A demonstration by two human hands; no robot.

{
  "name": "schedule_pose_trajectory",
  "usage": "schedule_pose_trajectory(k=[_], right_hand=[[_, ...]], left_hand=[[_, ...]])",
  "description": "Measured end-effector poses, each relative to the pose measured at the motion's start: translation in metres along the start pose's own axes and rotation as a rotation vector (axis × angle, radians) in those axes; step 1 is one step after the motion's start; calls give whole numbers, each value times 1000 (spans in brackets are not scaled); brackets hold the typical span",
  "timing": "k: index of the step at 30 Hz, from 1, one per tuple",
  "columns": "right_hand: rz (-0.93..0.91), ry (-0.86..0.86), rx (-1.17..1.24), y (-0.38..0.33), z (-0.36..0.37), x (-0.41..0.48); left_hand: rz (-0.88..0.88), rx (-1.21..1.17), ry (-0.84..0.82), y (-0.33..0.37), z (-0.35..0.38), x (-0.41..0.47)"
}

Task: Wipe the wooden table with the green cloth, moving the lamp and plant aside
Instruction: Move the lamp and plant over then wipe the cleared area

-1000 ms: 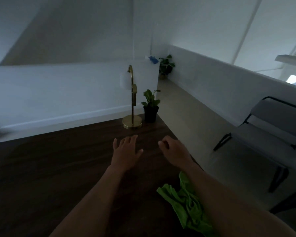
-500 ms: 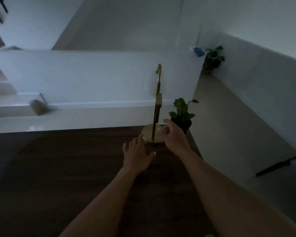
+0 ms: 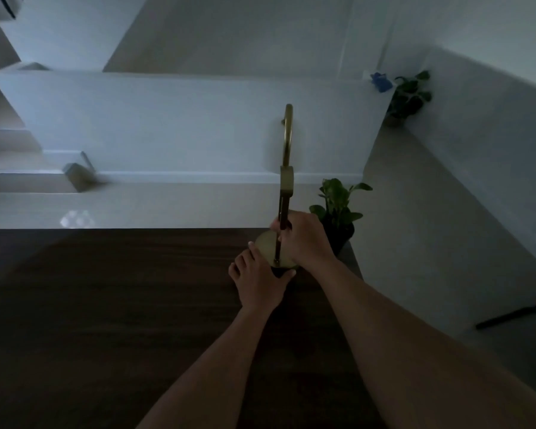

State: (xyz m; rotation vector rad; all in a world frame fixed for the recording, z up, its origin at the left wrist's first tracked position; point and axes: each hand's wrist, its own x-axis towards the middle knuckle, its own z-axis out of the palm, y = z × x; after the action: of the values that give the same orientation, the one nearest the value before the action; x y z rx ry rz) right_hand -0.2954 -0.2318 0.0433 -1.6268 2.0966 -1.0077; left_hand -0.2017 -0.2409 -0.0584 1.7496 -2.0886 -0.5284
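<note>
Lamp (image 3: 286,168) stem inside right hand (image 3: 307,239) fingers (image 3: 287,226)

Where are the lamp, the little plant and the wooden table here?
lamp (image 3: 287,140), head view, on its curved brass stem.
little plant (image 3: 338,202), head view, on its leaves.
wooden table (image 3: 121,305), head view, on its bare top.

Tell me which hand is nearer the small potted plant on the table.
Right. The right hand grips the lamp stem directly beside the potted plant; the left hand rests at the lamp's base, farther away.
</note>
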Motion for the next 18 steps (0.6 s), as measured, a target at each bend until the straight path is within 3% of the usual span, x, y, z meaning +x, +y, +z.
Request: schedule_pose_trajectory(k=[11,18], right_hand=[[7,-46,-5,-47,18,-5],[-16,-95,13,-129,93,-12]], left_hand=[[18,50,45,-44,-36,-4],[-4,89,84,-148,-101,5]])
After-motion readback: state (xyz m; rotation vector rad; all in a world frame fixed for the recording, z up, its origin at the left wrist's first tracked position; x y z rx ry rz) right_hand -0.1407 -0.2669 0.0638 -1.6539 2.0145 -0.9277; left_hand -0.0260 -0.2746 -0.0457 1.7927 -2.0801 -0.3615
